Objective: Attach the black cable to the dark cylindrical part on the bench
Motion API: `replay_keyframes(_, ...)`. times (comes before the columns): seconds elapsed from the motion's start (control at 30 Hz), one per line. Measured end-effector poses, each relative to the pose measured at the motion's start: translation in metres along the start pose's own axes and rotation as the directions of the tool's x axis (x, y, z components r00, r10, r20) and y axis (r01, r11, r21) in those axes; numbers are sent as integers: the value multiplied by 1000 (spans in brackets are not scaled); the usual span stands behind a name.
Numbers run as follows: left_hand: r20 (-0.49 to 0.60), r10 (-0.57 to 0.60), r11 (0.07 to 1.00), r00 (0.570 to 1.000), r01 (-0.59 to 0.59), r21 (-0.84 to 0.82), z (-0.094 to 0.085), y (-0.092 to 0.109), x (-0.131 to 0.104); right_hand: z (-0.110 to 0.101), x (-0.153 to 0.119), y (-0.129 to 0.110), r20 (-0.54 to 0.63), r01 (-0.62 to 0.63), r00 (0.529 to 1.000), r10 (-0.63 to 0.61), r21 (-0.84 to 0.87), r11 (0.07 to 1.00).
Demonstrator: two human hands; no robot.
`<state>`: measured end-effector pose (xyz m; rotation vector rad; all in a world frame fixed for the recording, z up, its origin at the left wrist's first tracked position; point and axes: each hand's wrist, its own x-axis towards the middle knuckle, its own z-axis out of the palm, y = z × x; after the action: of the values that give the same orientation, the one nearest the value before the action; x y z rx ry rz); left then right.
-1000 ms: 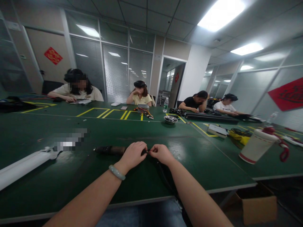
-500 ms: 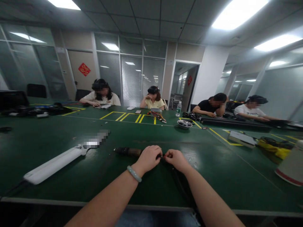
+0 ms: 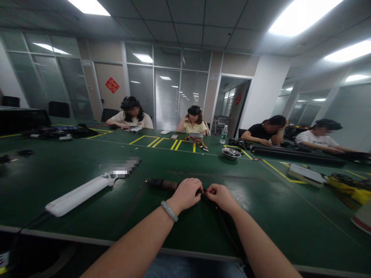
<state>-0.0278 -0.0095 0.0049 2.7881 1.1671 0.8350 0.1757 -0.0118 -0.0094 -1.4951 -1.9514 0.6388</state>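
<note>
My left hand [image 3: 188, 194], with a pale bracelet [image 3: 169, 211] at the wrist, is closed over the right end of a dark cylindrical tool [image 3: 162, 184] lying on the green table [image 3: 130, 216]. Its fingertips pinch a small dark piece. Close on its right, my right hand [image 3: 222, 197] is also closed, its fingertips on something small and dark that meets the left fingertips. What each hand pinches is too small to name. A dark cable [image 3: 226, 227] runs from beneath my right hand to the table's front edge.
A white long-bodied device [image 3: 78, 197] lies at the left. Beyond my hands are a metal bowl [image 3: 231, 153], a bottle [image 3: 223, 135] and bundled wires [image 3: 199, 142]. At the right stand a grey box [image 3: 305, 175] and a yellow bag [image 3: 348, 189]. Several people sit opposite.
The whole view has shifted, so things on the table appear farther right. My hands stay together at the tool's end, with only a slight change of the fingertips.
</note>
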Motion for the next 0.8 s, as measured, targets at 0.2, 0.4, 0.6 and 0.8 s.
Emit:
replay_keyframes(0.2, -25, 3, 1000, 1000, -3, 7, 1, 0, 0, 0, 0, 1, 2, 30, 1000, -30, -31, 999)
replay_keyframes(0.4, -11, -8, 1000, 1000, 8, 20, -1, 1, 2, -1, 0, 2, 4, 25, 1000, -25, -9, 1000)
replay_keyframes(0.6, 2, 4, 1000, 1000, -4, -5, 3, -1, 3, 1, 0, 5, -15, 20, 1000, -20, -4, 1000)
replay_keyframes(0.8, -10, 26, 1000, 1000, -26, -12, 8, -5, 4, -1, -1, 5, -19, 17, 1000, -18, -14, 1000)
